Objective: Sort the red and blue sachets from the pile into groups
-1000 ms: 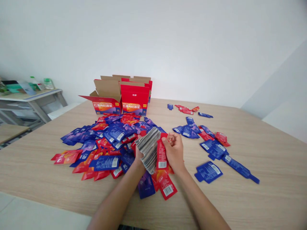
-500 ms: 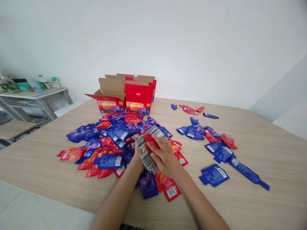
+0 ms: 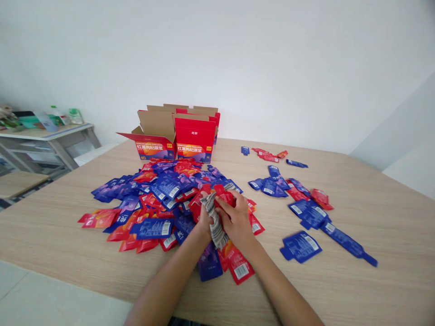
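Crumpled striped cloth (image 3: 217, 229) against red pouch (image 3: 224, 194)

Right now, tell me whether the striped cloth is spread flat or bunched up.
Bunched up: the striped cloth shows narrow and creased, gripped between the left hand and right hand.

In the upper left-centre, the left box (image 3: 155, 151) reads "红黑枸杞原浆" and "40". The right box (image 3: 194, 144) beside it bears "纯耕" above "红黑枸杞原浆". Small print on the packets (image 3: 152, 228) is too tiny to read.
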`<action>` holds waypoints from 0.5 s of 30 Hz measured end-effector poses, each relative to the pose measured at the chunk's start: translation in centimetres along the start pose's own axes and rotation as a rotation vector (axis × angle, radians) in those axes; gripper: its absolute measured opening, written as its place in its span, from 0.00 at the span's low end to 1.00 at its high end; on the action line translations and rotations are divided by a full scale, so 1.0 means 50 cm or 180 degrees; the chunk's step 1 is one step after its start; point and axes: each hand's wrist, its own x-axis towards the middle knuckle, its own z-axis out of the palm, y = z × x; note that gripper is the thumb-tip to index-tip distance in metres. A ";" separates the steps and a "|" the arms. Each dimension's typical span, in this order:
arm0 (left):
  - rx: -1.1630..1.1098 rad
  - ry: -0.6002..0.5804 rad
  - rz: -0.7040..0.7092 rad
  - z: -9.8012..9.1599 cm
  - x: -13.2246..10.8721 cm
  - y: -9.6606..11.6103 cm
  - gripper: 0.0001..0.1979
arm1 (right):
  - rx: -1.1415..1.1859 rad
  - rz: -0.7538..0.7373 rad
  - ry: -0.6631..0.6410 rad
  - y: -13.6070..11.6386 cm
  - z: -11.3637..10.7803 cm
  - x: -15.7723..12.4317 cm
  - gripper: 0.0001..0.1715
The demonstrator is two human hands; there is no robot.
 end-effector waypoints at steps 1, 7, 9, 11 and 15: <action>-0.0021 0.0036 -0.0039 0.003 -0.004 -0.004 0.37 | 0.0000 -0.0011 0.0063 0.002 -0.001 0.001 0.19; 0.0127 -0.0103 0.0030 0.018 -0.020 0.009 0.34 | -0.0010 -0.0239 0.0121 0.001 -0.012 0.001 0.25; 0.0138 -0.0096 0.0178 0.020 -0.019 0.025 0.34 | -0.0055 -0.0540 -0.0089 -0.001 -0.016 0.003 0.27; 0.0092 0.0008 0.0352 0.022 -0.019 0.041 0.35 | -0.0093 -0.0775 -0.0331 -0.003 -0.020 0.006 0.28; 0.0132 0.0302 0.0498 0.025 -0.022 0.063 0.42 | -0.0192 -0.0939 -0.0640 -0.011 -0.027 0.014 0.24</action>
